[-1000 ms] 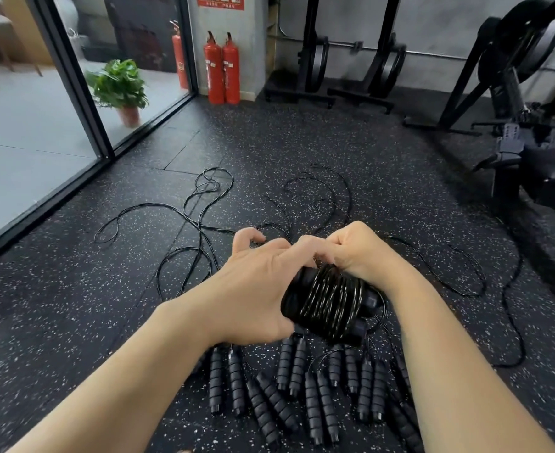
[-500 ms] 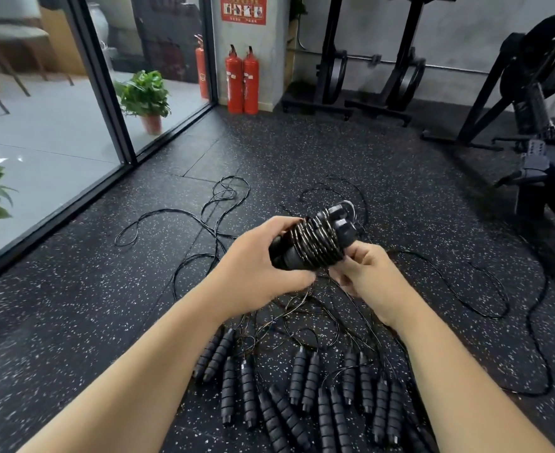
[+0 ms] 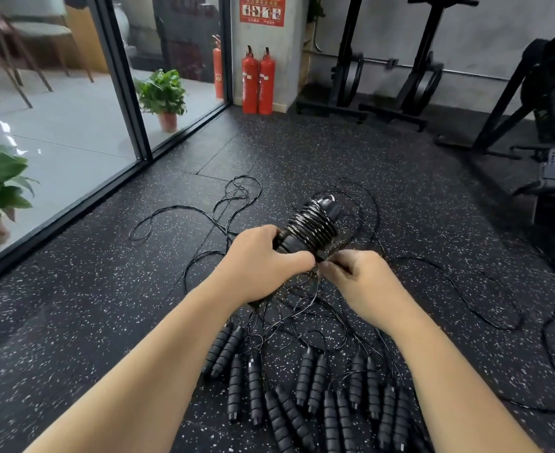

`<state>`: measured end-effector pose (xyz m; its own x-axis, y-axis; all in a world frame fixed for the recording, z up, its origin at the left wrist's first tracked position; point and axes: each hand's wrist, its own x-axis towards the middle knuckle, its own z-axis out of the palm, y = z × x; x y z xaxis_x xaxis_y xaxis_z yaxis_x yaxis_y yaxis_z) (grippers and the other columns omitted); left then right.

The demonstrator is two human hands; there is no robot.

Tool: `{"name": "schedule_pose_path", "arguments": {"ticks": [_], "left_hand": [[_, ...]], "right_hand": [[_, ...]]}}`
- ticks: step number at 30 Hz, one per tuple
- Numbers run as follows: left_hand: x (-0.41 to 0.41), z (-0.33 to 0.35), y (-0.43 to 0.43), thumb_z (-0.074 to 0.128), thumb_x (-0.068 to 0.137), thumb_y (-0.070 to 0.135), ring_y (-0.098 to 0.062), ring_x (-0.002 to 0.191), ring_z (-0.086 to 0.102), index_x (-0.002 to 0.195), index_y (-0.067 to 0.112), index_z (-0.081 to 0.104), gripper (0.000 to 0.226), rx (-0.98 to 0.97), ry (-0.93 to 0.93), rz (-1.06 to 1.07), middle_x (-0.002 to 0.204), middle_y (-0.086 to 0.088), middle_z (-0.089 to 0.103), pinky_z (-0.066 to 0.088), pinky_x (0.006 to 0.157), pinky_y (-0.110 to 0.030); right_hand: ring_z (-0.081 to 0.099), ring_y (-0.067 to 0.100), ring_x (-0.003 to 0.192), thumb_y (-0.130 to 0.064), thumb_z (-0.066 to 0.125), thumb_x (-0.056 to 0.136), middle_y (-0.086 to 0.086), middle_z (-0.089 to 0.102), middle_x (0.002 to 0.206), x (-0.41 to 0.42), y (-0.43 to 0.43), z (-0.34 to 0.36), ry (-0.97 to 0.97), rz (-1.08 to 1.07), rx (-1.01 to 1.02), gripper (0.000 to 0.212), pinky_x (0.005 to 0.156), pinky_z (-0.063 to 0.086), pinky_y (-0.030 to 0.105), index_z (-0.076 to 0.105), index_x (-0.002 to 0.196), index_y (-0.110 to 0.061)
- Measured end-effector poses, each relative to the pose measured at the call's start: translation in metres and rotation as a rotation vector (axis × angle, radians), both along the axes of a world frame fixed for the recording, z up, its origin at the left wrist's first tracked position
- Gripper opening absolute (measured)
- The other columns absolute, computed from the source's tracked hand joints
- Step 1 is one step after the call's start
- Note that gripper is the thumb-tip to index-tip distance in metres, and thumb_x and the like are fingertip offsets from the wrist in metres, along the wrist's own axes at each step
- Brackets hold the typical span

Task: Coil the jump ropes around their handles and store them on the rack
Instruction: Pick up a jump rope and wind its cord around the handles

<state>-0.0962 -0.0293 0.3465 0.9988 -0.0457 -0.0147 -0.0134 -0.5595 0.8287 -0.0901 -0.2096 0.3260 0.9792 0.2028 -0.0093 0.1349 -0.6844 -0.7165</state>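
My left hand (image 3: 263,266) grips the lower end of a pair of black jump-rope handles with black cord coiled tightly round them, the coiled jump rope (image 3: 312,227), which points up and away from me. My right hand (image 3: 354,279) sits just below the coil and pinches the cord's loose end against the bundle. On the floor beneath lie several pairs of black foam handles (image 3: 305,393) in a row, their thin cords (image 3: 237,194) tangled and spread across the speckled rubber floor.
A glass wall with a dark frame (image 3: 122,93) runs along the left, with potted plants (image 3: 163,96) behind it. Red fire extinguishers (image 3: 258,80) stand at the far corner. Black gym stands (image 3: 380,67) line the back wall and a machine (image 3: 547,125) stands at the right.
The coiled bundle has risen and tilted away from me. My right hand has dropped from on top of the coil to below it, pinching the cord end. The view has lifted.
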Motion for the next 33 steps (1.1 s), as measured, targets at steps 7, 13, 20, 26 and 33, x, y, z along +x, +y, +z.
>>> {"name": "schedule_pose_path", "arguments": {"ticks": [7,13,20,26,33], "left_hand": [[0.002,0.007,0.017,0.072,0.077,0.040,-0.013,0.053,0.050,0.092,0.017,0.055,0.033,-0.115,0.175,-0.012,0.067,0.005,0.055,0.043,0.052,-0.028],[0.006,0.006,0.020,0.066,0.078,0.018,-0.010,0.042,0.042,0.081,0.014,0.049,0.017,-0.110,0.178,0.030,0.059,0.002,0.049,0.033,0.041,-0.017],[0.008,-0.010,0.015,0.061,0.084,0.037,-0.026,0.081,0.056,0.102,0.012,0.050,0.032,0.494,-0.112,0.250,0.093,-0.002,0.059,0.040,0.067,-0.033],[0.005,-0.020,0.003,0.058,0.090,0.047,-0.026,0.104,0.059,0.112,0.019,0.051,0.036,0.817,-0.266,0.179,0.112,-0.002,0.058,0.034,0.069,-0.032],[-0.003,-0.017,-0.009,0.060,0.085,0.038,-0.014,0.110,0.053,0.124,0.037,0.050,0.040,0.917,-0.423,-0.196,0.106,0.012,0.056,0.015,0.109,-0.048]], "right_hand": [[0.047,0.009,0.056,-0.042,0.047,0.098,-0.010,0.052,0.058,-0.011,0.005,0.020,-0.063,-0.002,-0.320,0.023,0.053,0.033,0.028,0.062,0.087,-0.028],[0.055,0.013,0.066,-0.041,0.044,0.099,-0.008,0.057,0.066,-0.017,0.010,0.031,-0.029,0.050,-0.382,0.025,0.061,0.041,0.029,0.061,0.089,-0.026],[0.053,0.023,0.079,-0.032,0.036,0.101,-0.004,0.056,0.085,-0.044,0.028,0.054,-0.089,0.170,-0.640,0.023,0.066,0.034,0.035,0.042,0.082,-0.021],[0.057,0.019,0.078,-0.036,0.037,0.100,-0.006,0.058,0.083,-0.056,0.033,0.082,-0.224,0.181,-0.614,0.024,0.067,0.041,0.033,0.047,0.081,-0.025],[0.050,0.004,0.061,-0.041,0.052,0.094,-0.012,0.057,0.063,-0.030,-0.005,0.080,-0.175,0.108,-0.352,0.027,0.064,0.042,0.032,0.065,0.077,-0.024]]}}
